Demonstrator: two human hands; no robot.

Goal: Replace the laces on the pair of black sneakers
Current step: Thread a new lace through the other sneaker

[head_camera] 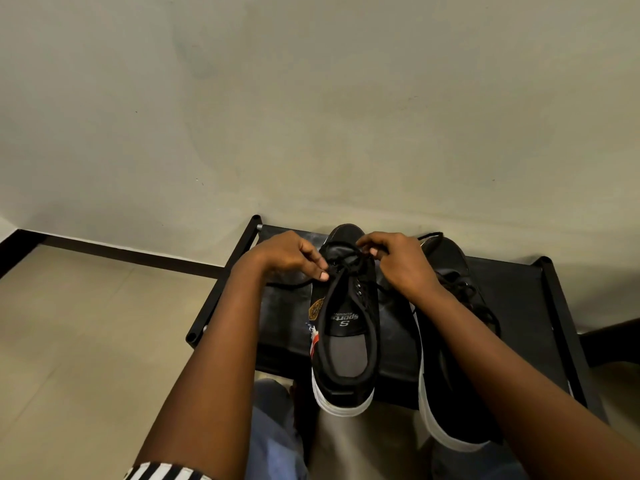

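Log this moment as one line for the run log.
step: lacing left sneaker | left hand: pinches lace | right hand: pinches lace near toe eyelets | right sneaker: beside it on black rack

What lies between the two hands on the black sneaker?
In the head view, the toe end of the near sneaker lies between the left hand and the right hand, with its black lace, which both hands pinch.

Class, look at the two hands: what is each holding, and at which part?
Both pinch the black lace near the lowest eyelets of the left sneaker: left hand one strand, right hand the other.
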